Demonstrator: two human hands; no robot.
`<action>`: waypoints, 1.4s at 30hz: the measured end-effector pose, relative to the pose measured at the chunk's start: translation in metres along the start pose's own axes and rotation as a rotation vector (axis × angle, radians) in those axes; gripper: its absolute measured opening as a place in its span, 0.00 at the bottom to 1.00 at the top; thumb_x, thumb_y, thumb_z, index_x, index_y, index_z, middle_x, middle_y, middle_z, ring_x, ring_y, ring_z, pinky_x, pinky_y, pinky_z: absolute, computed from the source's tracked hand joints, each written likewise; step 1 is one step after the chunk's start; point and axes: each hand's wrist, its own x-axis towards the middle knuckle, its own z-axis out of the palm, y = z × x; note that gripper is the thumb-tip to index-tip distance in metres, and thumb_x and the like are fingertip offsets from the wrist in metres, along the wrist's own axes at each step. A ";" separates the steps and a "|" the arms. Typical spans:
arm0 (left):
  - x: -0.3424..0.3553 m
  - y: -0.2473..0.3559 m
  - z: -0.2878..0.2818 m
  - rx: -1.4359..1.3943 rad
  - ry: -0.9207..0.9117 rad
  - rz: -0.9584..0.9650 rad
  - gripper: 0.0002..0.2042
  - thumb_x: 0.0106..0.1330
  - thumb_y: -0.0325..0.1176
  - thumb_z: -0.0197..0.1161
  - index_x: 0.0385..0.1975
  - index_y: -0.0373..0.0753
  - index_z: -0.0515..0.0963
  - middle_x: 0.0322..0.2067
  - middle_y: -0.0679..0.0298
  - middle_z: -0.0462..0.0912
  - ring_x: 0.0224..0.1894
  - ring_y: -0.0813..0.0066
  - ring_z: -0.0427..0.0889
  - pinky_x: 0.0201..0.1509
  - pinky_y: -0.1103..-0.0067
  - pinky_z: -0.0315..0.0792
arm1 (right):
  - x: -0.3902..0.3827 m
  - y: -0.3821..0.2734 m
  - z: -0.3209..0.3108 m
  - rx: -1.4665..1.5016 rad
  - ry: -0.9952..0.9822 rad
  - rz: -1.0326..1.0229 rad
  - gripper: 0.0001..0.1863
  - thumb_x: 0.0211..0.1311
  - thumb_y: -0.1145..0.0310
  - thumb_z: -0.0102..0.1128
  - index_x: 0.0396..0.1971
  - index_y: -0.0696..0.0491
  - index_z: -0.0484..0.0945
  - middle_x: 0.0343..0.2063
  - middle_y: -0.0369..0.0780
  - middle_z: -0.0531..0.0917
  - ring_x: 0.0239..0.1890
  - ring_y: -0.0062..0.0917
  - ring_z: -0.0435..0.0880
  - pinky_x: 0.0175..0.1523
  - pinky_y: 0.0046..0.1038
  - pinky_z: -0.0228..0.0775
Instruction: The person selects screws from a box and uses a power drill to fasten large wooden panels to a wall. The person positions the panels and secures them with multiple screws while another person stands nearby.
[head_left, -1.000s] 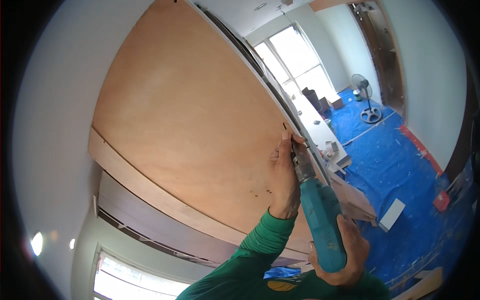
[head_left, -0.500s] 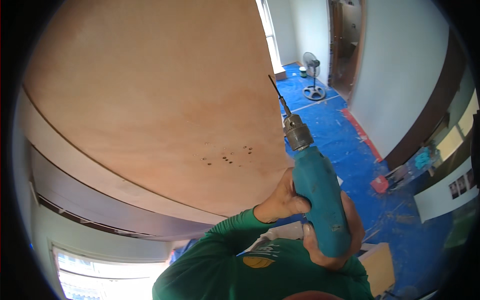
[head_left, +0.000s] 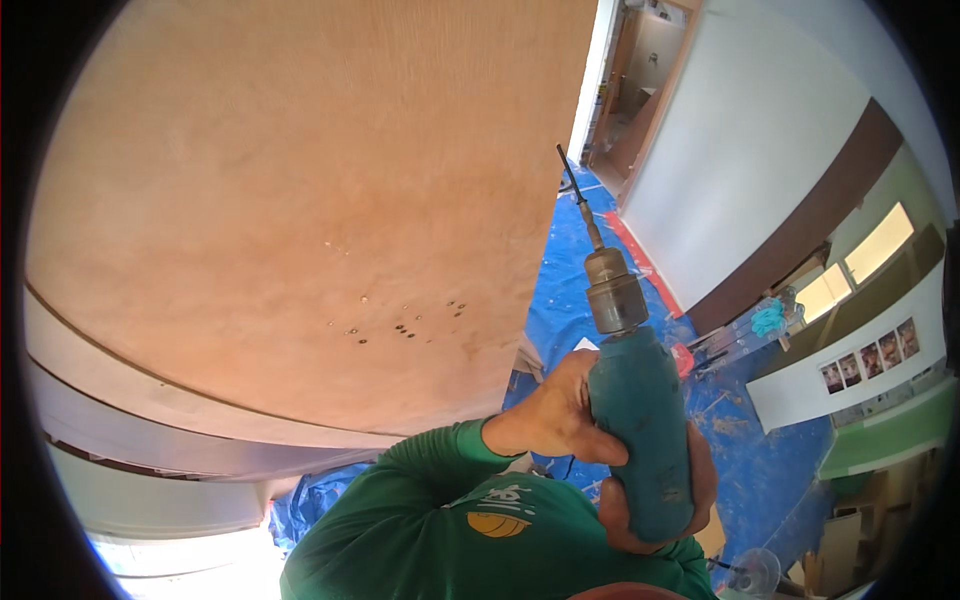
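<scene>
A teal power drill (head_left: 642, 420) points away from me, its metal chuck (head_left: 614, 300) holding a long thin bit (head_left: 568, 170). My right hand (head_left: 703, 485) is wrapped round the drill's rear and handle. Against the left side of the drill body, my left hand (head_left: 555, 408) is closed with its thumb along the casing. The bit's tip hangs near the right edge of a large wooden panel (head_left: 290, 190); whether it touches cannot be told. A cluster of small dark holes (head_left: 402, 330) marks the panel's lower part.
Blue sheeting (head_left: 735, 490) covers the floor on the right, with scattered debris. Beyond it are a pale wall (head_left: 740, 150), an open doorway (head_left: 640, 95) and a white board with pictures (head_left: 800, 395). A clear round plastic piece (head_left: 760, 570) lies at lower right.
The view has swung right, so the standing fan is out of sight and more of the right side shows. Both hands still hold the drill, which now appears slightly more upright.
</scene>
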 end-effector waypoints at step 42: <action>0.022 -0.003 -0.027 -0.074 0.103 0.225 0.24 0.65 0.40 0.78 0.54 0.33 0.81 0.44 0.67 0.86 0.46 0.81 0.82 0.50 0.79 0.78 | 0.059 0.008 0.013 -0.157 -0.120 -0.107 0.43 0.52 0.66 0.80 0.68 0.66 0.71 0.47 0.58 0.88 0.46 0.44 0.93 0.51 0.37 0.85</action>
